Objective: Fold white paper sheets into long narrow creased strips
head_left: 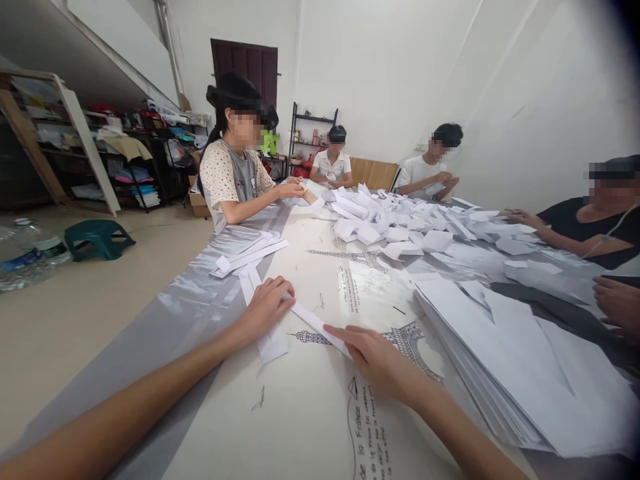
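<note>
Nearby, folded strips (249, 257) and stacked sheets (505, 347) flank both hands (320, 330).

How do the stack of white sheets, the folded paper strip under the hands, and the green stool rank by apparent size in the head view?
1. Stack of white sheets, clearly largest.
2. and 3. Folded paper strip and green stool look about alike; the stool stands farther from the camera, so I would not rank them.

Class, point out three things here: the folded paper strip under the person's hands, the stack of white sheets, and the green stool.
folded paper strip (313, 325), head view, its middle.
stack of white sheets (505, 360), head view, top sheet.
green stool (99, 235), head view, its seat.
</note>
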Available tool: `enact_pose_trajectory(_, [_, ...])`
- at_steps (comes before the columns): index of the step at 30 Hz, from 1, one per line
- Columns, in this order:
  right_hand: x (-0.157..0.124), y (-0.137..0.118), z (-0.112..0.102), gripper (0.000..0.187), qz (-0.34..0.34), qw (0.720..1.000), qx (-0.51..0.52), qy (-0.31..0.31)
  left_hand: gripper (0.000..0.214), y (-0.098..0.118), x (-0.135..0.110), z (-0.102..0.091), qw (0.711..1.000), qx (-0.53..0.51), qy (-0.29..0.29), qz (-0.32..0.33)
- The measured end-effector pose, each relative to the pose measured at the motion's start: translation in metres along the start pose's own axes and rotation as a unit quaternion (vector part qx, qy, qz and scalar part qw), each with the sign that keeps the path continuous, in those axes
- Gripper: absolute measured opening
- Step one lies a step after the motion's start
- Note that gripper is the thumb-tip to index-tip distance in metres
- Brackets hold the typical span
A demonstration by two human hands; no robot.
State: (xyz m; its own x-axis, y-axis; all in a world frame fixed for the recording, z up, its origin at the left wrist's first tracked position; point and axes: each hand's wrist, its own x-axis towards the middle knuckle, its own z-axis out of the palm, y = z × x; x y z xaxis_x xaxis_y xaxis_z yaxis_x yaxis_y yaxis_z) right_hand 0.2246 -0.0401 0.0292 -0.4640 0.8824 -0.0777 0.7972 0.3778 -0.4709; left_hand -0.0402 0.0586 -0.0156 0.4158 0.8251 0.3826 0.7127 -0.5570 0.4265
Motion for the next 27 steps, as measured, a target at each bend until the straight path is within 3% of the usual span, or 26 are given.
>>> enact_pose_trajectory(11, [0.0014,0.0014,0.0015,0.058,-0.008,1.000,-0.001,-0.003,0.016,0.0046,-0.0003,0.0036,0.995,0.087,0.018,0.035])
enact_pose_trajectory(27, [-0.0002,-0.0002,0.0005,0.058,-0.004,1.000,-0.009,-0.010,0.015,0.0012,0.0033,0.0022,0.996,0.081,-0.003,0.025])
